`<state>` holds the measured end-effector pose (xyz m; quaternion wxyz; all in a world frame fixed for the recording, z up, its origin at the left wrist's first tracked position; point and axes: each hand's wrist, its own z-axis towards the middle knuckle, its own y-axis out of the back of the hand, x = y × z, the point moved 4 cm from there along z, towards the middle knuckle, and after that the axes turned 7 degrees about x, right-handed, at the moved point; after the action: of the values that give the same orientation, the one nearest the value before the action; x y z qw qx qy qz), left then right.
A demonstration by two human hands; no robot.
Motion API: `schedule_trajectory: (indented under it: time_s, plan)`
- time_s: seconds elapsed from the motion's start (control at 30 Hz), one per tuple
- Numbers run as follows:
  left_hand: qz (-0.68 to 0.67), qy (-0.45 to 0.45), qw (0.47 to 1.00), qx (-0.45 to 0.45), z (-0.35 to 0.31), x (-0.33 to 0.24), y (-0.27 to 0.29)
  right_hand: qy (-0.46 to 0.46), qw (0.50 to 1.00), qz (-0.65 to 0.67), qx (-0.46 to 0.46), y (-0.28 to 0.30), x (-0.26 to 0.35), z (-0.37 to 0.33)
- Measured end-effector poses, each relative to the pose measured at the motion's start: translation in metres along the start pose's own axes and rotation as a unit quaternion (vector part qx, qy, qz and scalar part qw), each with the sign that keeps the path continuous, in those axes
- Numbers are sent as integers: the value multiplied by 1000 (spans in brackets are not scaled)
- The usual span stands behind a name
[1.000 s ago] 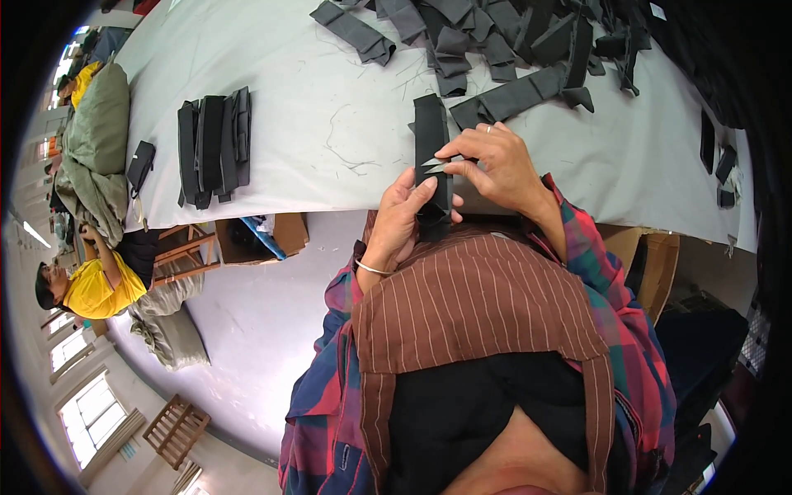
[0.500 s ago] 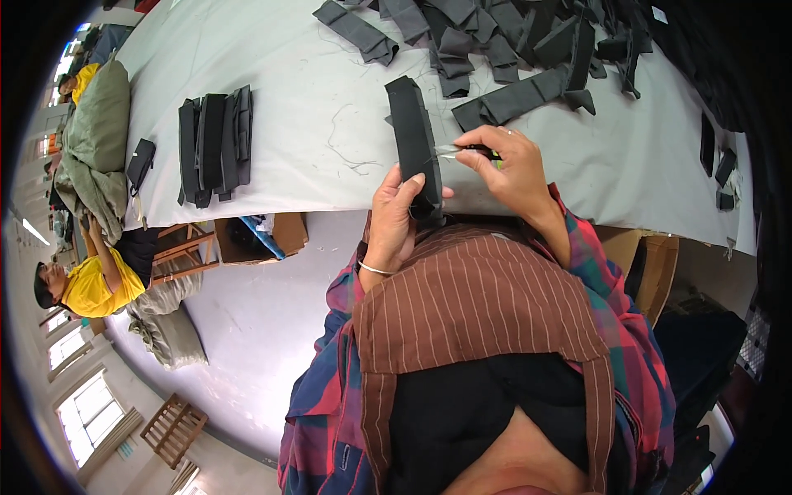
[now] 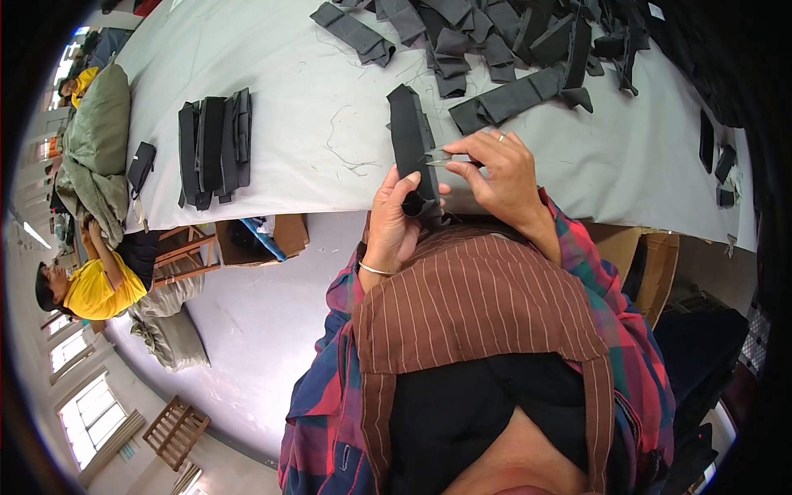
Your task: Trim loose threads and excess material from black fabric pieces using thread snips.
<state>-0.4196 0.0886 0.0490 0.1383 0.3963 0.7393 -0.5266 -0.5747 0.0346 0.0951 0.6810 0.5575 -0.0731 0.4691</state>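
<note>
One strip point(image 3: 407, 136) is in hand at the near table point(image 3: 285, 153) edge: I see the left hand point(image 3: 392, 221) gripping it, the right hand point(image 3: 505, 181) pinching snips point(image 3: 437, 157) by its side. I judge it unfinished, the neat stack point(image 3: 212, 148) done, the loose pile point(image 3: 500, 25) untouched.

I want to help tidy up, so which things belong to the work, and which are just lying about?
Seem to belong: dark strip in the left hand; small metal snips in the right hand; lined-up dark strips; heaped dark strips.

Seem just lying about: black case; cardboard box; slatted wooden thing.
</note>
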Motion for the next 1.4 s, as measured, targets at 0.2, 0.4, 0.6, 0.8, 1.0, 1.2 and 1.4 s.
schedule_trajectory:
  time_s: [0.2, 0.4, 0.6, 0.8, 1.0, 1.2, 1.4]
  plan:
    - [-21, -2, 1000, 18, 1, 0, -5, -14, 1000, -17, -19, -4, 5, -4]
    - [-23, -10, 1000, 17, 0, 1, -5, -27, 998, -42, -24, -4, 5, -5]
    - [-27, -12, 1000, 8, 1, 2, -5, -20, 998, -51, -19, -4, 7, -5]
    - [-50, -26, 998, 21, 2, 4, -8, -44, 998, -9, -38, -6, 6, -7]
    - [-82, -41, 995, 26, 2, 5, -11, -37, 998, -33, -49, -6, 7, -7]
    - [-61, -53, 996, 32, 3, 5, -9, -32, 997, -40, -56, -6, 8, -7]
    - [-74, -46, 996, 34, 4, 7, -9, -41, 997, -29, -57, -5, 5, -6]
